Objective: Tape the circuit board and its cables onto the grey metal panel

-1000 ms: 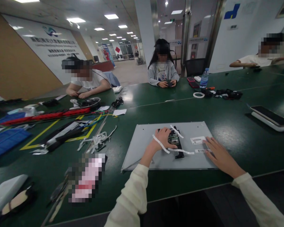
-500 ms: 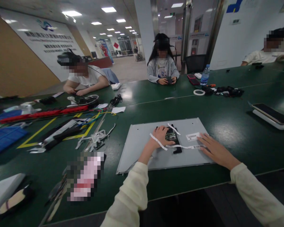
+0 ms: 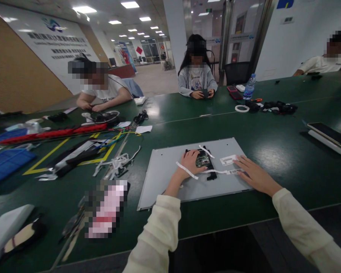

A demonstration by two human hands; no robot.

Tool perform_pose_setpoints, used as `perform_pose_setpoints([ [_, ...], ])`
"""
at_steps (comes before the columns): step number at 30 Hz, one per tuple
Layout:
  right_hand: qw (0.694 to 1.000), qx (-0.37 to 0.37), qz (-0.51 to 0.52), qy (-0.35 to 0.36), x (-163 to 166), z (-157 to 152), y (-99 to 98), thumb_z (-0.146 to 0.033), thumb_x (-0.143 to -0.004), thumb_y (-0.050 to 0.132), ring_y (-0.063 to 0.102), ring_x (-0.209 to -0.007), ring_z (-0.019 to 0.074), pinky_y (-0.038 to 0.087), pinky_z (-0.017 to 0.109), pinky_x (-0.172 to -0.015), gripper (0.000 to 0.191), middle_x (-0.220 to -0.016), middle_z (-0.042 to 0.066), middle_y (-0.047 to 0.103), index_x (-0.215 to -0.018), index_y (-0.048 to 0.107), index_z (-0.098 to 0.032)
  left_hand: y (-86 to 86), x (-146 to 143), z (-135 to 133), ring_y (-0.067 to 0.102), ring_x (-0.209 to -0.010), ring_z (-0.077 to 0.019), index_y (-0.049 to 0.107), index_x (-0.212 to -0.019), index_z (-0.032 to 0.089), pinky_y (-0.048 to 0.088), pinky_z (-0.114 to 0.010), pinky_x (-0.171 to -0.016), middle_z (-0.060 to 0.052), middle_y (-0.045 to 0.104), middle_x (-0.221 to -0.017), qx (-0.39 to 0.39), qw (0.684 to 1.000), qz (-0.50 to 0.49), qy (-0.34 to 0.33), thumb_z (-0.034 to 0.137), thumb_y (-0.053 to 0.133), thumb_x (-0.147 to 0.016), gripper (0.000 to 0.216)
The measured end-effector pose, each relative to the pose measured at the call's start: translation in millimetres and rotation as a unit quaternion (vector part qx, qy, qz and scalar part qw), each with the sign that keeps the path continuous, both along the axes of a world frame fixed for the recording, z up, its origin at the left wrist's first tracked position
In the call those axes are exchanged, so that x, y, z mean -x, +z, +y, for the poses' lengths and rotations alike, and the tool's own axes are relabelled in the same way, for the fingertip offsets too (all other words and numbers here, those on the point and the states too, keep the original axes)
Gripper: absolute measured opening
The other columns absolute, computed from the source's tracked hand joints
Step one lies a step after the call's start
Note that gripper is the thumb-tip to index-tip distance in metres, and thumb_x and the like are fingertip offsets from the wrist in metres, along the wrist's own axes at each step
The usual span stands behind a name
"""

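A thin grey flat panel lies on the green table in front of me. On its middle sits a green circuit board in a black bracket. My left hand grips the board from the left, fingers over its far side and thumb along its near side. White tape strips cross the left wrist area, the bracket and the panel. My right hand lies flat with fingers stretched out on the panel's right part, its fingertips by a white label and the end of a tape strip.
Left of the panel lie crumpled white tape scraps and a pink blurred item. A blue basket and red strips are farther left. At the right are a phone, tape roll and water bottle. Several people sit around the table.
The whole view has shifted slightly as my head moved. Both hands keep nearly the same places on the panel and board.
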State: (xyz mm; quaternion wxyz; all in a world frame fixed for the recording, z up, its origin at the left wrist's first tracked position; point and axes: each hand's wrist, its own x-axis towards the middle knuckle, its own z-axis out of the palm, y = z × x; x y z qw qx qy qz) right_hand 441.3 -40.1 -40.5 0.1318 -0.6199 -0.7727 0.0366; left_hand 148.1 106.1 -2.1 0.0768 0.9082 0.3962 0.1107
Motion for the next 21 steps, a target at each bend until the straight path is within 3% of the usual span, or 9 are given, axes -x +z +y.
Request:
perform_pose_setpoints([
  [5,1.0,-0.006,0.02,-0.006,-0.6,0.6,-2.4,-0.048,-0.096,0.031,0.022,-0.142,0.0229,0.025,0.046,-0.115,0.055,-0.153,0.004,0.029,-0.145,0.036,-0.022,0.4,0.4,-1.4,0.043,-0.125,-0.0281,0.047,-0.128,0.019,0.022,-0.047,-0.112,-0.01,0.048,-0.135,0.013,1.0,-0.008,0.004,0.065,0.059,-0.075,0.072],
  [10,0.999,0.004,0.044,-0.009,-2.9,2.1,-0.4,-0.046,-0.096,0.031,0.026,-0.14,0.0241,0.028,0.047,-0.114,0.054,-0.151,0.006,0.033,-0.143,0.04,-0.021,-3.4,-0.5,-1.4,0.043,-0.126,-0.0248,0.049,-0.126,0.021,0.023,-0.047,-0.112,-0.009,0.049,-0.136,0.009,0.999,-0.028,0.013,0.057,0.042,-0.09,0.052],
  [16,0.997,0.038,0.06,-0.036,10.9,16.0,39.4,-0.046,-0.092,0.039,0.053,-0.121,0.0275,0.042,0.045,-0.102,0.046,-0.13,0.009,0.058,-0.126,0.059,-0.021,-7.3,-0.4,-1.1,0.044,-0.127,-0.0244,0.051,-0.126,0.021,0.021,-0.049,-0.113,-0.008,0.05,-0.137,0.011,0.999,-0.043,0.015,0.052,0.039,-0.093,0.047],
  [21,0.986,0.0,0.161,-0.038,43.4,59.8,63.3,-0.038,-0.091,0.044,0.061,-0.109,0.0227,0.046,0.038,-0.096,0.037,-0.117,0.007,0.066,-0.117,0.064,-0.021,-4.2,0.2,-3.4,0.044,-0.127,-0.0245,0.051,-0.127,0.021,0.022,-0.048,-0.112,-0.009,0.051,-0.137,0.017,0.999,-0.049,0.017,0.051,0.043,-0.092,0.046],
])
